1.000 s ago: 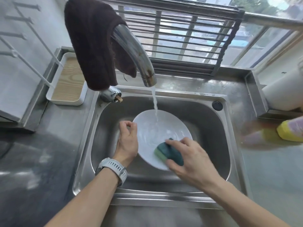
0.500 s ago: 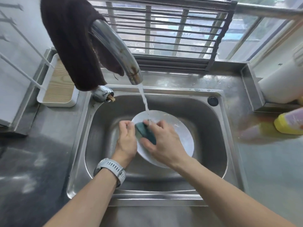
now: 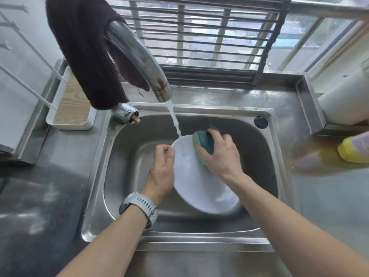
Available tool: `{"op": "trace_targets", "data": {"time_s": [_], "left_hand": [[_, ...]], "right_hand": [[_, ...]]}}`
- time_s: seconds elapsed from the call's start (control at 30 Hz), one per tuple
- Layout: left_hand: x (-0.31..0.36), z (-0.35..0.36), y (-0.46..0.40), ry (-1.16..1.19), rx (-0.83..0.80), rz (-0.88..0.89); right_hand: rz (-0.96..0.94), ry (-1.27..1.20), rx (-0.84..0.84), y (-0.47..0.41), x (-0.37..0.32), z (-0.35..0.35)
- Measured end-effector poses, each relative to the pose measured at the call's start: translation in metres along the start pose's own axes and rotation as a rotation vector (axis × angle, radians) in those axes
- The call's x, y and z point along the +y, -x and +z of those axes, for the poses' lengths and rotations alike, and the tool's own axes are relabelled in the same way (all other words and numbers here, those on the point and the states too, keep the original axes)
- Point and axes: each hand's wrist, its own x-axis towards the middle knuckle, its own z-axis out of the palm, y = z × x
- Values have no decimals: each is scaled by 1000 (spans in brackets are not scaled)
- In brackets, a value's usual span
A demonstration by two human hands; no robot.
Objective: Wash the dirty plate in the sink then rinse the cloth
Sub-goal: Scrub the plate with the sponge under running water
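The white plate [image 3: 196, 184] was in the steel sink [image 3: 127, 156], tilted so its face was turned up toward the person, with the stream from the tap [image 3: 139, 56] landing at its far upper edge. The left hand [image 3: 162, 170] was pinching the plate's left rim, thumb and fingers curled closed on the edge. The right hand [image 3: 221, 154] had its fingers closed around a green and teal sponge [image 3: 202, 143], pressing it against the upper right part of the plate. The plate looked stiff and breakable, probably ceramic, and being wet and likely soapy it would have been slippery, so a firm hold on the rim with the thumb on the face seemed the safest place to grip; a slip against the metal basin could chip it. The sponge was soft and would squash under pressure. A dark brown cloth [image 3: 85, 48] hung draped over the neck of the tap, limp, likely heavier once soaked, and best gathered in a fist to rinse.
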Motion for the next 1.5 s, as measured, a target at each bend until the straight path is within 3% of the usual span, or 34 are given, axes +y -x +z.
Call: {"op": "trace_targets", "data": {"time_s": [0.13, 0.27, 0.6, 0.7, 0.8, 1.0, 1.13, 1.3, 1.5], "left_hand": [[2, 2, -1, 125, 51, -9], [1, -10, -3, 291, 32, -115], [-13, -21, -8, 115, 23, -142], [-13, -29, -8, 72, 11, -102], [-11, -30, -3, 7, -107, -10], [-10, -25, -5, -281, -76, 226], [-15, -26, 0, -256, -37, 383], [-16, -17, 12, -210, -70, 375], [-18, -17, 10, -189, -20, 253]], "right_hand": [[-182, -117, -44, 4, -53, 13], [-314, -75, -122, 46, -59, 9], [-323, 81, -358, 90, 3, -38], [-211, 167, -247, 74, 29, -45], [-13, 48, -161, 52, 33, -47], [422, -722, -98, 26, 19, -74], [721, -1244, -173, 35, 28, -95], [962, -1151, -203, 39, 26, -72], [850, -823, -248, 38, 22, -44]]}}
